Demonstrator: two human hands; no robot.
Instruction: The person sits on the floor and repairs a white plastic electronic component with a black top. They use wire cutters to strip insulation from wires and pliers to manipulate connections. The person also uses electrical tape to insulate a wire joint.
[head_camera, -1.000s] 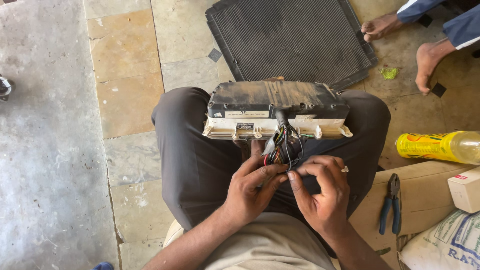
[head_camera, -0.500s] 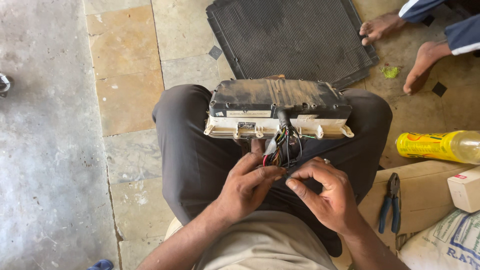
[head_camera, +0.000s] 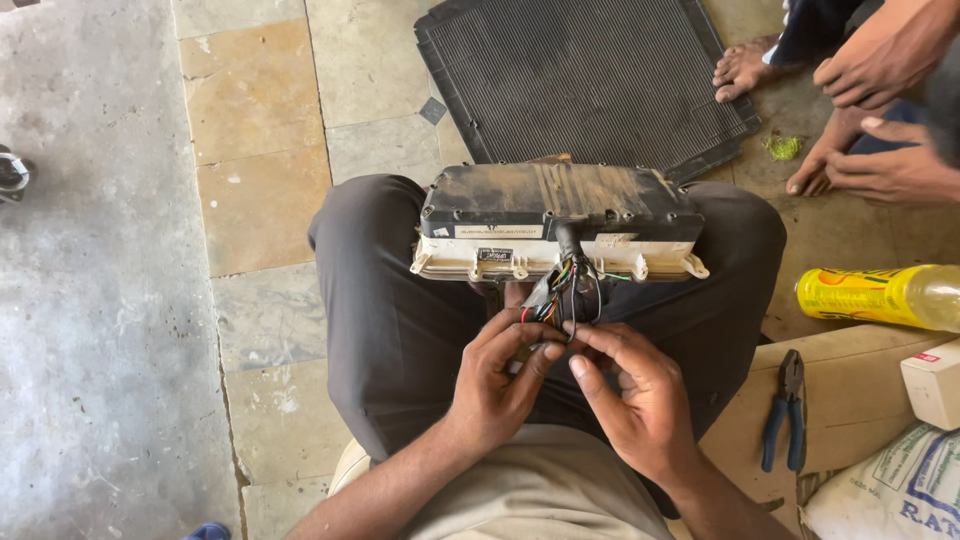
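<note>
A dusty black-and-cream electronic unit (head_camera: 560, 225) rests across my knees. A bundle of coloured wires (head_camera: 568, 290) hangs from its near side. My left hand (head_camera: 495, 385) pinches some of those wires between thumb and fingers. My right hand (head_camera: 635, 395) holds other strands of the same bundle, fingertips nearly touching the left hand's.
A black ribbed mat (head_camera: 585, 75) lies on the stone floor ahead. Another person's feet (head_camera: 745, 68) and hands (head_camera: 885, 110) are at the upper right. A yellow bottle (head_camera: 880, 297), blue-handled pliers (head_camera: 785, 410), a cardboard sheet (head_camera: 850, 380), a small box (head_camera: 935, 380) and a white sack (head_camera: 900, 490) lie to my right.
My hands have shifted slightly on the wires, fingers now closer together. The other person's hands have come into view at the upper right.
</note>
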